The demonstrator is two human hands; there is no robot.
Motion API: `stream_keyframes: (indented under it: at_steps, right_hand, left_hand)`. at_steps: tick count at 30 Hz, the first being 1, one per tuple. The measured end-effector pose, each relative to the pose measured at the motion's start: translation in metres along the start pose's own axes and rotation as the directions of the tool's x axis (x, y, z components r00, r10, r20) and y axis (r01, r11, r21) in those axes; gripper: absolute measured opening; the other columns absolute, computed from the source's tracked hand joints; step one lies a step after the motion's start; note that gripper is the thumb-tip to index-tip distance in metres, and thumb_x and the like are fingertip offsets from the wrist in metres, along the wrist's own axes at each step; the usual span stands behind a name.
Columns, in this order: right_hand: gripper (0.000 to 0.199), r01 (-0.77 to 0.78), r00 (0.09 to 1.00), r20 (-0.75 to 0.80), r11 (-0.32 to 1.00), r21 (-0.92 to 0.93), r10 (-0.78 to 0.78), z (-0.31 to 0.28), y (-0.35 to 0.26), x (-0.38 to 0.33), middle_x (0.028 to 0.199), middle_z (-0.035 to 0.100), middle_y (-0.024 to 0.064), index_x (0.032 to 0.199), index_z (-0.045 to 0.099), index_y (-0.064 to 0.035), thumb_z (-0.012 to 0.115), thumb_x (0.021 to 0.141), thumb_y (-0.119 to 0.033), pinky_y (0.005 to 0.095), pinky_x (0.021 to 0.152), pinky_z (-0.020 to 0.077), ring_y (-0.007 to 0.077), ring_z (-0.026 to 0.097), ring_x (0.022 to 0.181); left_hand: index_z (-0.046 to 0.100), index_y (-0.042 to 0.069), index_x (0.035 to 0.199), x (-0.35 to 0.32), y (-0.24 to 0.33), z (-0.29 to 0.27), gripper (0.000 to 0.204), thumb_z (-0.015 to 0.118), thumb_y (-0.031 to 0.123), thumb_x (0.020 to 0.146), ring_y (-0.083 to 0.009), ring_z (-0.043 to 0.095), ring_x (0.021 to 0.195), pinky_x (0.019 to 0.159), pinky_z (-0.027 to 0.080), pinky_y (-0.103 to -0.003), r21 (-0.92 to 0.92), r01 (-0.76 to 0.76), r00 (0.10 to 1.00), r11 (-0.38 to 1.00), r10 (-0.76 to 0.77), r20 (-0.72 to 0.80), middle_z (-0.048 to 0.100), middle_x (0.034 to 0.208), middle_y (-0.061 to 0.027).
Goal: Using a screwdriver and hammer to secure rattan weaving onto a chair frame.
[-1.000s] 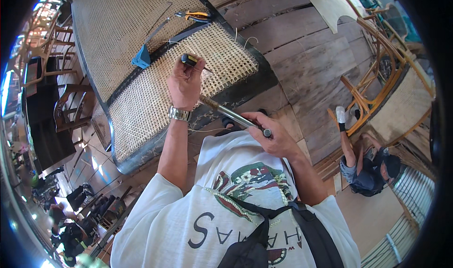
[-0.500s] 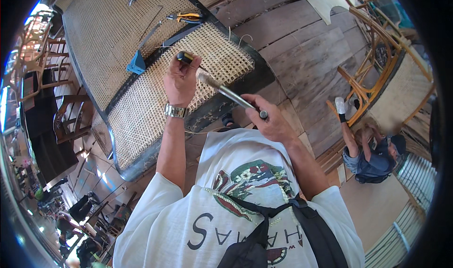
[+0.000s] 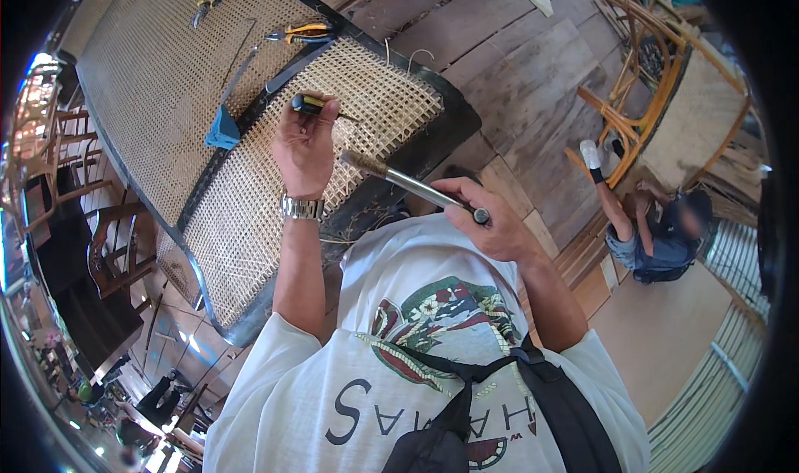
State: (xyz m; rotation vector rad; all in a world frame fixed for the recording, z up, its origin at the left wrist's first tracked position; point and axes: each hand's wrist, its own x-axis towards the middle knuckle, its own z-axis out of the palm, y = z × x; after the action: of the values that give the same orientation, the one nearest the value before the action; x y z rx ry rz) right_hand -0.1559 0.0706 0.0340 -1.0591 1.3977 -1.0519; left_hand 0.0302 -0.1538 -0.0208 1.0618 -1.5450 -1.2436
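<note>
My left hand (image 3: 305,153) is closed around a screwdriver (image 3: 307,104) with a black and yellow handle. Its thin dark shaft points right, just above the woven cane panel (image 3: 233,244). In my right hand (image 3: 491,215) is a silver metal rod-like tool (image 3: 420,189) with a rough brown far end and a round grey near end; its exact kind is unclear. That brown end sits close to the screwdriver's shaft, apart from it in this view. Loose cane strands (image 3: 420,54) stick up along the panel's dark frame (image 3: 456,111).
Orange-handled pliers (image 3: 306,33), yellow-green pliers (image 3: 202,7) and a blue-handled saw-like tool (image 3: 223,128) lie on the cane. At right, another person (image 3: 657,232) sits by a wooden chair frame (image 3: 632,132). Wooden chairs (image 3: 116,248) stand at left.
The cane panel and the tools on it have shifted left in view. Both hands keep their holds, and the rod-like tool's brown end has moved slightly down and left.
</note>
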Motion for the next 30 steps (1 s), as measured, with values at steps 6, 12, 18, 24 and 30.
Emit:
stream_keyframes:
  at_steps: [6,12,18,24,30]
  right_hand:
    - [0.037,-0.128,0.991,0.033,0.991,0.043,0.127,-0.007,-0.001,0.006,0.118,0.064,0.0047,0.134,0.058,-0.0001,0.059,0.099,-0.01,0.0276,0.091,0.0463,0.012,0.058,0.102]
    - [0.038,-0.131,0.989,0.069,0.991,0.014,0.13,-0.02,0.001,0.016,0.119,0.065,0.0064,0.135,0.057,0.0,0.058,0.099,-0.011,0.0283,0.091,0.0465,0.0127,0.059,0.103]
    - [0.038,-0.096,0.995,-0.007,0.995,-0.011,0.096,-0.022,0.002,0.029,0.119,0.065,0.0082,0.135,0.056,0.0001,0.058,0.099,-0.011,0.0298,0.093,0.0466,0.0145,0.06,0.106]
    - [0.036,-0.159,0.981,0.104,0.987,-0.026,0.161,-0.032,-0.005,0.009,0.114,0.067,0.0129,0.131,0.057,0.002,0.058,0.099,-0.012,0.0312,0.09,0.0492,0.02,0.063,0.101]
    - [0.037,-0.217,0.971,-0.077,0.971,0.097,0.225,-0.026,-0.004,0.005,0.115,0.066,0.0106,0.132,0.057,0.0018,0.059,0.097,-0.012,0.0294,0.088,0.0488,0.0176,0.062,0.1]
  left_hand:
    - [0.067,0.004,0.108,0.007,0.004,0.005,0.021,0.077,0.014,0.092,-0.0057,0.067,0.085,0.078,0.053,-0.022,-0.055,0.026,0.999,0.998,-0.024,0.043,0.074,0.094,-0.0015]
    - [0.069,0.005,0.104,0.005,0.002,0.012,0.017,0.077,0.013,0.091,-0.0031,0.064,0.081,0.073,0.051,-0.02,0.028,0.096,0.992,0.995,-0.098,0.075,0.072,0.089,0.0018]
    - [0.068,0.005,0.105,0.003,0.006,0.02,0.016,0.076,0.009,0.091,-0.0038,0.063,0.081,0.074,0.051,-0.021,0.074,0.05,0.997,0.996,-0.055,0.063,0.072,0.09,0.0011]
    - [0.069,0.005,0.105,-0.008,0.022,0.013,0.014,0.075,0.006,0.092,-0.0043,0.063,0.087,0.079,0.052,-0.021,0.077,0.05,0.994,0.996,-0.057,0.09,0.072,0.093,0.0008]
    - [0.068,0.005,0.106,-0.015,0.014,0.026,0.014,0.074,0.005,0.092,-0.0037,0.062,0.086,0.077,0.051,-0.021,0.04,0.123,0.986,0.992,-0.126,0.107,0.071,0.094,0.0011]
